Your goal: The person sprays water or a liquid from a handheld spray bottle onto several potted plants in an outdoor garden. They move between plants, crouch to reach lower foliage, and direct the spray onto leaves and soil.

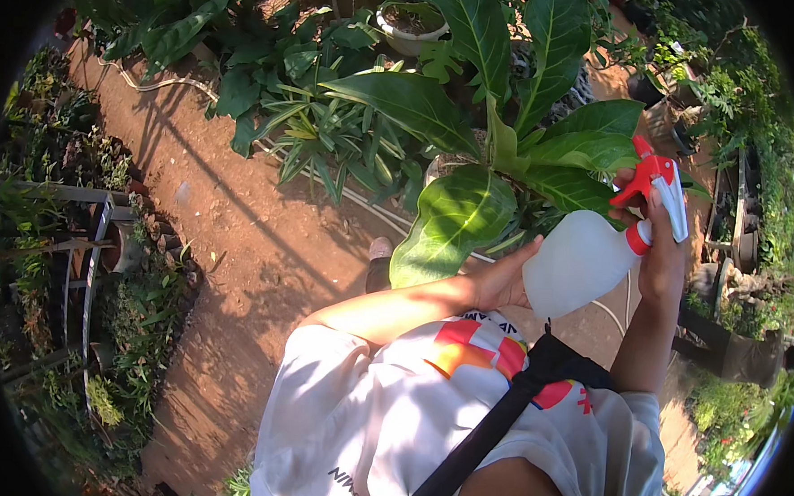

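Note:
A white plastic spray bottle [574,264] with a red and white trigger head [653,177] is tilted in front of my chest. My right hand [656,214] is wrapped around the trigger head and neck, with some fingers hidden behind it. At the rounded base of the bottle, my left hand [507,274] presses its palm side against the plastic, thumb along the edge and fingers mostly hidden behind. Just beyond both hands spreads a large broad-leaved plant [493,145]. One leaf [455,221] hangs close to my left wrist, and others reach the spray head.
A white hose [366,202] runs over the dirt ground [256,240] behind the plants. A white pot [411,33] stands at the back. Metal plant racks [94,252] line the left side. More potted plants and a person's dark-clothed leg [745,354] are at right.

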A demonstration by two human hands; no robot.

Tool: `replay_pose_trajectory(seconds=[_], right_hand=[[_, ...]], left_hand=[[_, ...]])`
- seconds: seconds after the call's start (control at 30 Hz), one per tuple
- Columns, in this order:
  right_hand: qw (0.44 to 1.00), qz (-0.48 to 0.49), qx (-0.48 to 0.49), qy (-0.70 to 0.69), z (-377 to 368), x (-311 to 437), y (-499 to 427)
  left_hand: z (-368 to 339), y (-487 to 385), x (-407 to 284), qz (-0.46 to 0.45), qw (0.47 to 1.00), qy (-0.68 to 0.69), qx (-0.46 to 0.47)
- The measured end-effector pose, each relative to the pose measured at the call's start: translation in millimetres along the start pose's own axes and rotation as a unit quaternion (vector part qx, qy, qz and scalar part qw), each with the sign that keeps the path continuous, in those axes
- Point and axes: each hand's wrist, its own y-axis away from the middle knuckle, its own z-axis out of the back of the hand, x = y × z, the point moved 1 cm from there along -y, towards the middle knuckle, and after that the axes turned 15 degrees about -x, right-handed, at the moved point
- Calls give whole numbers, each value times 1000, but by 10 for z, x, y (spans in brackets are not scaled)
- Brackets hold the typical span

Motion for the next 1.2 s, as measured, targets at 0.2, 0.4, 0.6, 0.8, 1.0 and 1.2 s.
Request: replay_pose_trajectory(seconds=[0.2, 0.4, 0.6, 0.8, 1.0, 1.2], right_hand=[[994, -108, -16, -17, -459, -642, -258], [984, -167, -33, 43, -548, -1182, -651], [974, -213, -45, 65, -603, -1529, -819], [960, -250, -30, 123, -689, -1698, -860], [956, -267, 5, 123, -782, -1847, -857], [958, -268, 25, 94, -878, -1880, -813]], left_hand=[[120, -245, 117, 145, 975, -12, -170], [257, -571, 259, 217, 946, -2, -240], [335, -712, 293, 225, 946, 21, -233], [425, -711, 376, 253, 929, 69, -260], [586, -706, 539, 279, 928, 55, -240], [627, -615, 546, 283, 919, 56, -269]])
